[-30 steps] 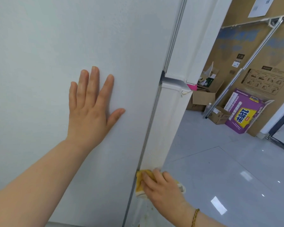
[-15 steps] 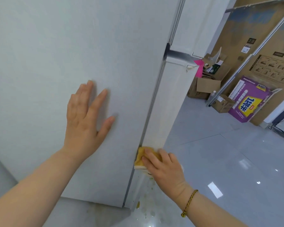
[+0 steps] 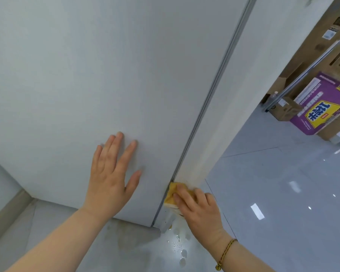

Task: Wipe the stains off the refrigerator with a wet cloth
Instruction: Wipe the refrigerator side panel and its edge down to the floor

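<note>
Now the folded yellow cloth (image 3: 174,195) lies lower on the white refrigerator (image 3: 106,75) than half a second ago, bottom centre of the frame on its stained front edge, the right hand (image 3: 199,211) pressing it with a flat-fingered, unclosed grip, the left hand (image 3: 111,177) spread flat on the side panel.

1. Plain white refrigerator panel (image 3: 126,75), with yellowish-brown staining along its lower front edge.
2. Mustard-yellow folded cloth (image 3: 174,194).
3. Purple cardboard box (image 3: 322,91), with a yellow label bearing dark lettering.
4. Braided yellow-and-brown cord bracelet (image 3: 226,252).
5. Glossy pale grey floor tiles (image 3: 283,193).
</note>
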